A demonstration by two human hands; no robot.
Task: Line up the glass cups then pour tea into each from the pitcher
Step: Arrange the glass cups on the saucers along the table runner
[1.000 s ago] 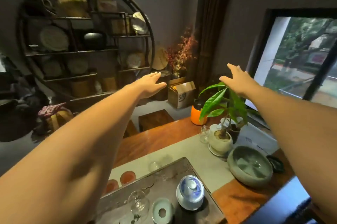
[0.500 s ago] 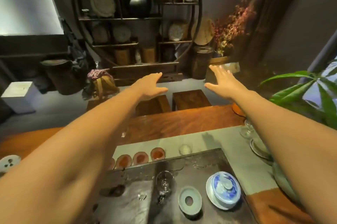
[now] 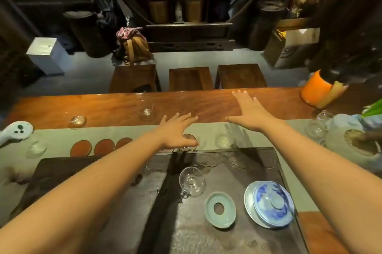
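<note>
Two bare forearms enter from the lower corners, unclothed along their whole visible length; no sleeve edge or cuff shows anywhere on them; the left hand (image 3: 177,131) is bare, with no ring, glove or band visible on its back or fingers; the right hand (image 3: 251,114) is likewise bare, its wrist carrying no watch or bracelet; both arms are smooth and slender in outline, broadening toward the near edge of the view; fingernails look short, though too small to judge further.
</note>
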